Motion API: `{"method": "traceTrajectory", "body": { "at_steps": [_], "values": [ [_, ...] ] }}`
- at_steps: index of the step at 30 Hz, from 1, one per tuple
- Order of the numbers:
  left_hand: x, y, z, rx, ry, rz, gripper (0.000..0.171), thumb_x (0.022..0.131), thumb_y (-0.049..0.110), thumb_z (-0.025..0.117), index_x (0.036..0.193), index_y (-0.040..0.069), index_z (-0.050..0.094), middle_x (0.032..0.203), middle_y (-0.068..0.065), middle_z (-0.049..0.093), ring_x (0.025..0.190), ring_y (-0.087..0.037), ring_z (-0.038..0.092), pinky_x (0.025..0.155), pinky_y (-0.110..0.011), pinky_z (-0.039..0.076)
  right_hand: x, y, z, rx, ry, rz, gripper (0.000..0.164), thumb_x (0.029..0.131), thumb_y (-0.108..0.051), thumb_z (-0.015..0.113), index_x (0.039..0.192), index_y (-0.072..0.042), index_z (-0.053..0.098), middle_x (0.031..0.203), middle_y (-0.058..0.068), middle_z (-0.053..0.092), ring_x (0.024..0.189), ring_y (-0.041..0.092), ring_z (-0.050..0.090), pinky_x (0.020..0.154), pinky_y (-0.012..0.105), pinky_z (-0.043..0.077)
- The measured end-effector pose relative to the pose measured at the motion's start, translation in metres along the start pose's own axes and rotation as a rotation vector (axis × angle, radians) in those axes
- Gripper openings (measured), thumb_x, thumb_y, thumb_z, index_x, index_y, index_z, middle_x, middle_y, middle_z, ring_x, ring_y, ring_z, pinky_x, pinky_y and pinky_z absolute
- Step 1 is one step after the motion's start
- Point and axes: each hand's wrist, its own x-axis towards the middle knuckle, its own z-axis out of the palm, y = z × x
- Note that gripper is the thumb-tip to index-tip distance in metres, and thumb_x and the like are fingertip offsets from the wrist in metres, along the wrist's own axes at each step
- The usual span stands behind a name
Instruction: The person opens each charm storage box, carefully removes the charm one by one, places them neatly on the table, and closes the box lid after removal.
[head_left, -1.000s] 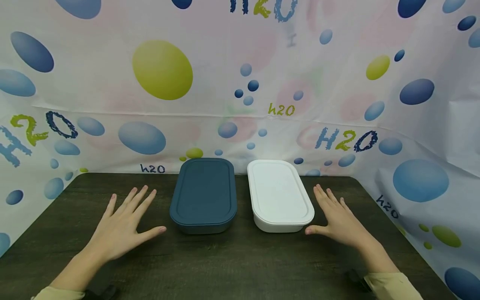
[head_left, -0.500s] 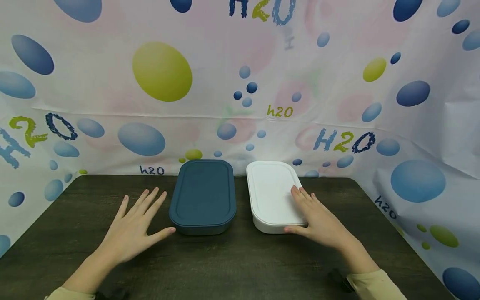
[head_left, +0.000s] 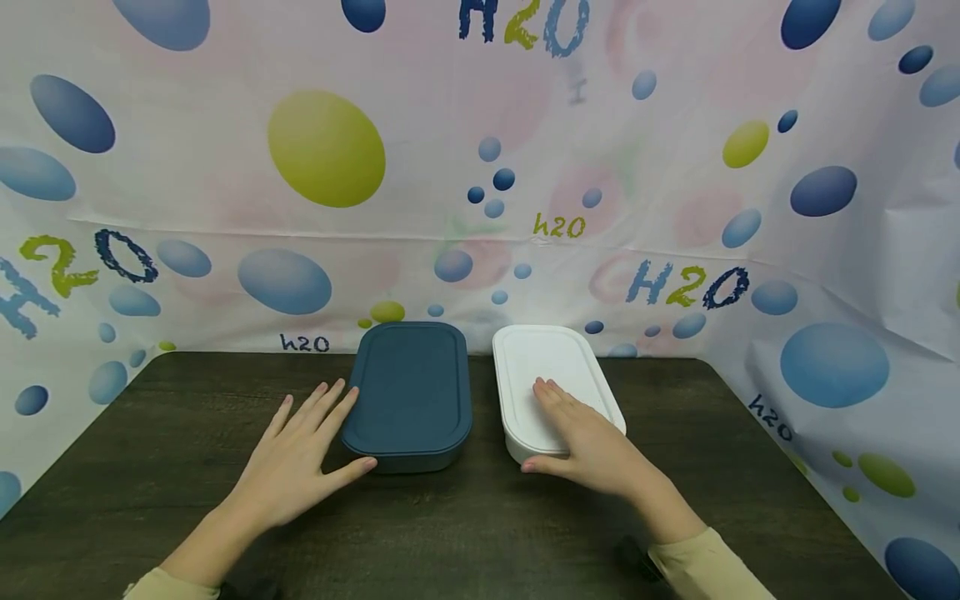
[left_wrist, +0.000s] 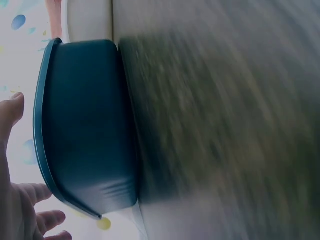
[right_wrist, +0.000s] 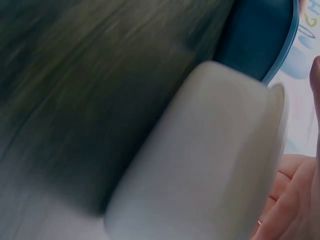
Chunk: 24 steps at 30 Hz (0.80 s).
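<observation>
Two lidded rectangular food containers with rounded corners stand side by side, a dark blue one (head_left: 411, 387) and a white one (head_left: 532, 358). My left hand (head_left: 296, 467) is spread at the blue container's left side. Its fingertips overlap the lid edge in the head view, and the thumb reaches across the near corner. In the left wrist view the blue container (left_wrist: 90, 125) shows its wall, with my fingers past the lid rim. My right hand (head_left: 592, 446) is over the white container's near right part, fingers straight. The right wrist view shows the white container (right_wrist: 200, 160) below that hand.
Both containers stand on a dark wood-grain table (head_left: 450, 542), near its back edge. Behind and to the sides hangs a white sheet (head_left: 420, 167) printed with blue and green ovals and H2O lettering.
My right hand has moved left from beside the white container to over its lid. The left hand has moved right, up to the blue container's edge. Both containers stay in place.
</observation>
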Motion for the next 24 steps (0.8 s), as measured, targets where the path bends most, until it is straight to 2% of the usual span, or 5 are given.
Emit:
{"method": "traceTrajectory", "body": {
  "at_steps": [10,19,24],
  "values": [
    [0.004,0.011,0.010,-0.023,0.020,0.003,0.093,0.084,0.071,0.052,0.152,0.013,0.026,0.156,-0.013,0.020,0.143,-0.029,0.017,0.115,-0.045,-0.001,0.019,-0.025,0.014,-0.046,-0.029,-0.064,0.101,0.082,-0.073,0.049,0.150,-0.002,0.026,0.154,0.011,0.026,0.142,0.022,0.021,0.113,0.040,0.022],
    [0.006,0.019,0.017,-0.063,-0.021,-0.067,0.104,0.082,0.074,0.049,0.152,0.003,0.018,0.158,-0.016,0.010,0.144,-0.029,0.010,0.114,-0.050,0.010,0.038,-0.049,0.026,-0.168,-0.063,-0.096,0.098,0.084,-0.075,0.043,0.149,-0.002,0.029,0.152,0.009,0.030,0.141,0.020,0.023,0.114,0.038,0.017],
    [0.007,0.022,0.019,-0.092,-0.041,-0.117,0.109,0.081,0.076,0.049,0.152,0.001,0.014,0.158,-0.019,0.002,0.145,-0.030,0.002,0.111,-0.054,0.016,0.047,-0.061,0.031,-0.211,-0.021,-0.086,0.096,0.084,-0.074,0.042,0.145,0.001,0.037,0.147,0.013,0.039,0.138,0.023,0.031,0.114,0.038,0.019]
  ]
}}
